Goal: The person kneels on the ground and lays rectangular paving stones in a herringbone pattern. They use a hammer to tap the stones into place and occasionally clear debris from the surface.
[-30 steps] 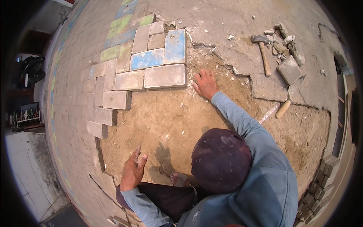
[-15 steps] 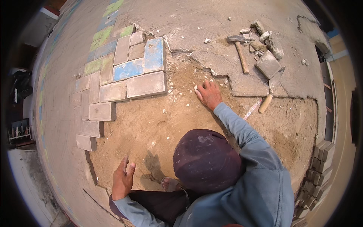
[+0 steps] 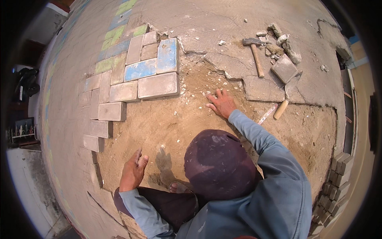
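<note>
Neither my left hand nor my right hand is visible. A person crouches below me in a dark cap (image 3: pixel 221 159) and blue top (image 3: pixel 278 199). Their right hand (image 3: pixel 223 104) rests with spread fingers on sand (image 3: pixel 143 127) scattered with white chips, right of the loose edge of pale and blue-painted pavers (image 3: pixel 158 85). Their left hand (image 3: pixel 132 171) is held over the sand near the left paver edge, fingers extended, apparently empty. A pink-and-white strip (image 3: pixel 267 112) lies to the right of their right arm, beside a wooden-handled trowel (image 3: pixel 281 109).
A hammer (image 3: pixel 256 60), broken rubble (image 3: pixel 292 51) and a square block (image 3: pixel 283 68) lie on cracked concrete (image 3: pixel 215 20) at upper right. A stack of pavers (image 3: pixel 337 179) lines the right side. Paving with green and blue bands (image 3: pixel 71 59) covers the left, beside a white-walled edge (image 3: pixel 24 183).
The view has shifted, moving the scene leftward in the picture. The person's right hand has moved rightward and back from the pavers' corner, along the sand. Their left hand is little changed.
</note>
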Available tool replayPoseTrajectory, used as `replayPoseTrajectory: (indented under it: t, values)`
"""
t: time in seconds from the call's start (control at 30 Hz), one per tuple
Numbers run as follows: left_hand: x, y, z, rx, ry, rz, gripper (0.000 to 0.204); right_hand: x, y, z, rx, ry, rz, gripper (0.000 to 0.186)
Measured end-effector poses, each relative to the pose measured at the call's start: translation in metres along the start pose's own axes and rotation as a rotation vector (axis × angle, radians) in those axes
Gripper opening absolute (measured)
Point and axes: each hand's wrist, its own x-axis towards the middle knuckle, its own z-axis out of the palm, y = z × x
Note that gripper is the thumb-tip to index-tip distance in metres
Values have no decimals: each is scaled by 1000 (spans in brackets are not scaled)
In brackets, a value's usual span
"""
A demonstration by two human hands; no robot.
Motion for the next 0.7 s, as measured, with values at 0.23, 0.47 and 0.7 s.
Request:
replayPoseTrajectory:
  t: [0.23,0.47,0.7]
  values:
    - [-9,-2,-3,21,64,21,61,22,18,12,378,159,299,28]
    - [-28,-10,-6,-6,124,41,59,-24,51,-49,412,-206,-39,23]
    - [-40,-11,-17,3,118,61,57,-279,2,-162,363,-799,398,32]
